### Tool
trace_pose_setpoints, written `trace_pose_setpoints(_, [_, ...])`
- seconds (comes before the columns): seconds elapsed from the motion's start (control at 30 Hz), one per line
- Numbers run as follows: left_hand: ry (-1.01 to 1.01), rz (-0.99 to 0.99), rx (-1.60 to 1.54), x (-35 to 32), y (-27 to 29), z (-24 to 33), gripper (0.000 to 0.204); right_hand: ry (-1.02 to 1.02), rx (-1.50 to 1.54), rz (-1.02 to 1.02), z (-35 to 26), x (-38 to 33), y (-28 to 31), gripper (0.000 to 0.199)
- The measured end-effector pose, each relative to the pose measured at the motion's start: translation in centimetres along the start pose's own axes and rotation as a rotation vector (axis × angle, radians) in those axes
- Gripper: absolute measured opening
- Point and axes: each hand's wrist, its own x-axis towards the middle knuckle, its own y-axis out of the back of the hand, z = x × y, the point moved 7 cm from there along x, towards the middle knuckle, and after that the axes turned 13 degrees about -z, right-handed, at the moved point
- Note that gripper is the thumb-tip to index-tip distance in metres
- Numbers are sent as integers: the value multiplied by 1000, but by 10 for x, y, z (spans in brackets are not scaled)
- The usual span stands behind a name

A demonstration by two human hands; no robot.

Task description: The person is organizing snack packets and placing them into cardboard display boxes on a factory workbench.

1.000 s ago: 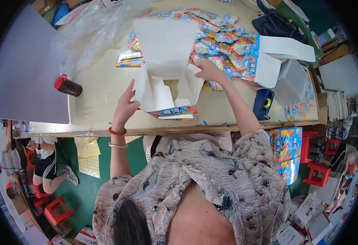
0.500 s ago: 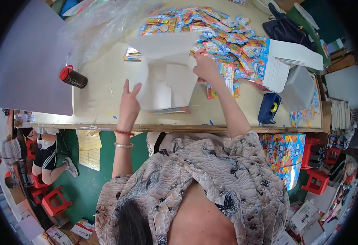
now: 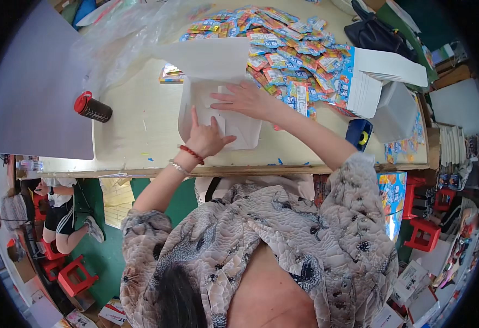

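A white cardboard box blank (image 3: 212, 82) lies partly folded on the pale tabletop (image 3: 135, 136). My left hand (image 3: 206, 138) presses on its near flaps, index finger pointing up. On the flat panel just beyond it rests my right hand (image 3: 245, 99), fingers spread and palm down. Neither hand grips anything. Behind the blank spreads a heap of colourful small packets (image 3: 283, 49).
A dark bottle with a red cap (image 3: 92, 107) lies at the table's left. A stack of flat white boxes (image 3: 376, 82) and a blue tape dispenser (image 3: 358, 133) sit at the right. Clear plastic sheeting (image 3: 124, 38) covers the far left. Another person sits below left beside red stools (image 3: 72, 276).
Both hands moved down onto the white blank, flattening its raised flaps against the table. The camera view tilted closer over the table.
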Motion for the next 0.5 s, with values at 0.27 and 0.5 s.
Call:
trace_pose_setpoints(0.27, [53,-42,-156,22,-54,-2,70,84,114,-457,11,59,-61,19])
trace_pose_setpoints(0.5, [-199,42,101,34,-40,31,37,-129,243,-308,13,66,-77,23])
